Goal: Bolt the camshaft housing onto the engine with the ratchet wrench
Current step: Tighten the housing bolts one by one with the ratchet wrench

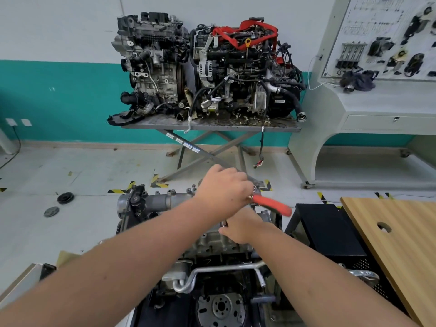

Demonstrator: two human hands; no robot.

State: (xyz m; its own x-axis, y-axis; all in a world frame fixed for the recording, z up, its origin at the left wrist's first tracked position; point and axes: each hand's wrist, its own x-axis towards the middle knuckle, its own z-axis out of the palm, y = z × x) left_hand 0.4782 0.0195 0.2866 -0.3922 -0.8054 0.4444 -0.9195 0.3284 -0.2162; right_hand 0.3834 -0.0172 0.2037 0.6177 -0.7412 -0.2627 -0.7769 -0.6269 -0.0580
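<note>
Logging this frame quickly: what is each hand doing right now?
Left hand: curled over the head end of the ratchet wrench, gripping it.
Right hand: on the engine below the wrench; its fingers are hidden, so cannot tell.

floor point(82, 166) | two round discs point(65, 198) | scissor-leg table point(212, 125): two engines point(205, 67)

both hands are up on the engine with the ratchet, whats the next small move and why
Probably swing the orange handle of the ratchet wrench through another short stroke. The left hand covers the wrench's head end on top of the camshaft housing, and the right hand sits just below it on the engine. The handle juts free to the right. The bolt itself is hidden, so its tightness cannot be judged.
</note>
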